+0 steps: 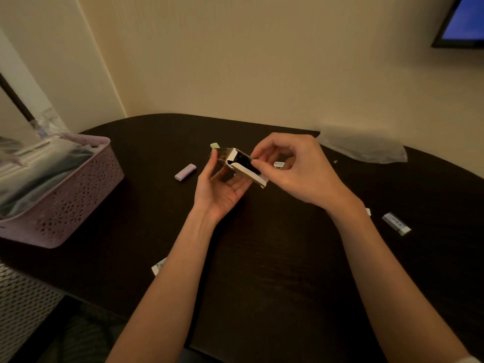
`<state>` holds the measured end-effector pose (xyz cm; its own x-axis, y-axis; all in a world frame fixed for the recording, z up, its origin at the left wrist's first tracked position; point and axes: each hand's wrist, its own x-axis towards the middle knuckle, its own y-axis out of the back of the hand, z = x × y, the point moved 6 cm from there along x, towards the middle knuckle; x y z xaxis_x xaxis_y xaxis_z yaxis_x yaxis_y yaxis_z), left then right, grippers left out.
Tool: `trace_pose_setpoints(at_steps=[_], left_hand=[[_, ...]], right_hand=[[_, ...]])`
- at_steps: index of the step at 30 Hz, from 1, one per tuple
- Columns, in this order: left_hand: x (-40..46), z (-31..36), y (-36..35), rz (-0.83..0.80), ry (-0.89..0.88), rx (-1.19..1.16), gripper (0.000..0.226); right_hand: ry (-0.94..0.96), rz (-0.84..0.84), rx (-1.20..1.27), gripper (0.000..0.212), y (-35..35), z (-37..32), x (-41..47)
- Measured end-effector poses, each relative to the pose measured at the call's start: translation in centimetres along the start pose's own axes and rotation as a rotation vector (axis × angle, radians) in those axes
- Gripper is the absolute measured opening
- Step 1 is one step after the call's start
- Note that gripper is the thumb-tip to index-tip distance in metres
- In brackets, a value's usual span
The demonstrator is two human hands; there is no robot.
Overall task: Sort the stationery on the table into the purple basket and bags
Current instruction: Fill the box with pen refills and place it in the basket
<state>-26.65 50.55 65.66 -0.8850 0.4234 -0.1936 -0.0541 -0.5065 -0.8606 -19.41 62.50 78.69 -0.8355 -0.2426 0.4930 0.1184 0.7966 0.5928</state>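
Over the middle of the dark table (275, 258) I hold a small white cardboard box (245, 166) with its flap open and something dark inside. My left hand (222, 187) cradles it from below, thumb on its far end. My right hand (293, 166) pinches the box's open flap edge with thumb and forefinger. The purple basket (78, 195) stands at the left, full of clear bags. A lilac eraser (185, 172) and a green eraser (214, 145) lie beyond my left hand. White sleeved erasers lie at the right (396, 223), behind my right hand (279, 165) and under my left forearm (158, 265).
A clear plastic bag (364, 148) lies at the table's far right, near the wall. A white lattice surface (23, 305) sits below the basket at the lower left. A screen (466, 19) hangs on the wall at the top right.
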Motion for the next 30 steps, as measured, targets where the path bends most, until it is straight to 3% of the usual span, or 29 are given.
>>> trace_pose_setpoints(at_steps=[13,19,24,30], left_hand=[[0.3,-0.8,-0.4,-0.04,0.041,0.154,0.073],[0.0,-0.5,0.1,0.023,0.027,0.036,0.067],[0.3,-0.2,0.7,0.088,0.015,-0.046,0.066],[0.1,-0.4,0.4,0.086,0.022,-0.038,0.069]], right_hand=[[-0.143,0.071,-0.129,0.014,-0.7,2.2,0.3],[-0.226,0.05,-0.102,0.007,0.9,3.9,0.2],[-0.424,0.188,-0.236,0.008,3.5,9.0,-0.4],[-0.713,0.012,-0.401,0.022,2.3,14.7,-2.1]])
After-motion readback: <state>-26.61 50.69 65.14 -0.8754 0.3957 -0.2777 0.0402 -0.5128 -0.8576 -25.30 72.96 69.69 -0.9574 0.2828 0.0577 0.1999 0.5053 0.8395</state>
